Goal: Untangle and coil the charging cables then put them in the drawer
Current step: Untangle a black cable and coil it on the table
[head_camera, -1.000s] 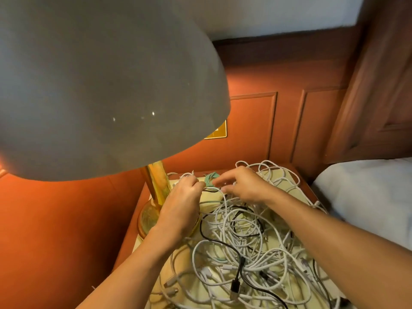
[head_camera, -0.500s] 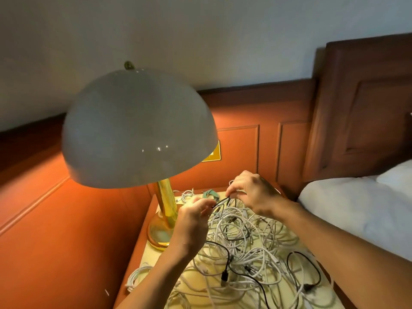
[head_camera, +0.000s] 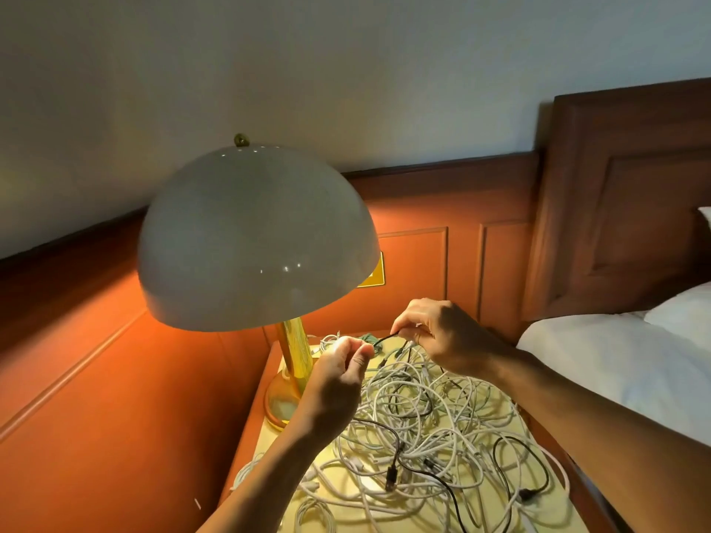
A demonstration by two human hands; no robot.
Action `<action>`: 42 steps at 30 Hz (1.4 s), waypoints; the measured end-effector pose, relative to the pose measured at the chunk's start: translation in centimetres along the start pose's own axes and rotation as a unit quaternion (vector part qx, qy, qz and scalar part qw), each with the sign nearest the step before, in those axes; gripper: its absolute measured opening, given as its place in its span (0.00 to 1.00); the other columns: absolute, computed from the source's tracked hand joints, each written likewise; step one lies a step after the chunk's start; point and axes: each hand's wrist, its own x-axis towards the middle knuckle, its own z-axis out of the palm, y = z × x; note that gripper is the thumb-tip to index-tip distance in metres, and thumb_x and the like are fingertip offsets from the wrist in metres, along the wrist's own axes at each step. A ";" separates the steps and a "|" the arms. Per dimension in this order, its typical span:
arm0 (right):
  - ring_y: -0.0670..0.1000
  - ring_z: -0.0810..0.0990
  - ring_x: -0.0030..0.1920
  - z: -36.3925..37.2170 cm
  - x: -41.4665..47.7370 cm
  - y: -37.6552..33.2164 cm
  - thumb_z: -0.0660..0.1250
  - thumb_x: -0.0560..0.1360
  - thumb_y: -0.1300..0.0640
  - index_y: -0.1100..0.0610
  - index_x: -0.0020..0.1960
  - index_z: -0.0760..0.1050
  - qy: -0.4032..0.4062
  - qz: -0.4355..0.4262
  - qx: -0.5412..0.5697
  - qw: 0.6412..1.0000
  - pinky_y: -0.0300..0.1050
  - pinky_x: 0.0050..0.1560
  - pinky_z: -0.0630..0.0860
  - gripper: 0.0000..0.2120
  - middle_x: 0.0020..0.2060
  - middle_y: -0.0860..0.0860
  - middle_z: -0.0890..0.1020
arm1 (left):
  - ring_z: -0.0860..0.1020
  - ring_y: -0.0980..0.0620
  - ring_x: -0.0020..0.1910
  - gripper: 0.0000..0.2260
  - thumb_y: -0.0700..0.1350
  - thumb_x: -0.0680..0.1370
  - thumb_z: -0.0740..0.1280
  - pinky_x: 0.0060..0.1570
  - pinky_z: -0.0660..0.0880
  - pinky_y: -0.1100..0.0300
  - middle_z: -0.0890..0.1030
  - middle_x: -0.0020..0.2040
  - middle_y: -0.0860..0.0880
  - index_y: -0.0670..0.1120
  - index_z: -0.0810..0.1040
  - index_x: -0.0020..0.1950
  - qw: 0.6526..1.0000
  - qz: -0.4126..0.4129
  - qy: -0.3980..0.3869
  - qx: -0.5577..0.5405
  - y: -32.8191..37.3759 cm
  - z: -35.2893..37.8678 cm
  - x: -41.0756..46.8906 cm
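**Black cable pinched out of the tangle**

Both grips have come up from the heap. A second ago they were down among the white loops at the far edge of the surface (head_camera: 266, 444), working near the green cable (head_camera: 368, 337). Now a short stretch of black cable (head_camera: 386, 337) runs taut between them, above the pile.

The left grip (head_camera: 342, 363) is pressed together, thumb against forefinger, and seems to pinch one end of that stretch. The right grip (head_camera: 431, 332) has its fingers curled and pinches the other end. Where the black cable goes past the right grip is hidden.

This looks like the start of untangling: one cable has been picked out, but none is freed or coiled. The tangle of cables (head_camera: 423, 417) covers most of the surface, from beside the lamp (head_camera: 254, 240) at the far left corner to the edge by the bed (head_camera: 615, 359). More black cable lies in the near half, and I cannot tell whether it is the same one. No drawer is in view.

The view has also pulled back. The lampshade, which filled the upper left a second ago, now shows whole.
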 end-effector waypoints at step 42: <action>0.59 0.87 0.42 -24.2 11.0 -10.1 0.74 0.76 0.60 0.61 0.51 0.85 0.260 0.121 0.143 0.947 0.53 0.46 0.85 0.06 0.41 0.58 0.87 | 0.79 0.52 0.29 0.12 0.38 0.85 0.59 0.31 0.76 0.64 0.78 0.30 0.48 0.44 0.82 0.49 0.990 0.057 0.095 -0.091 15.4 -12.0 -4.9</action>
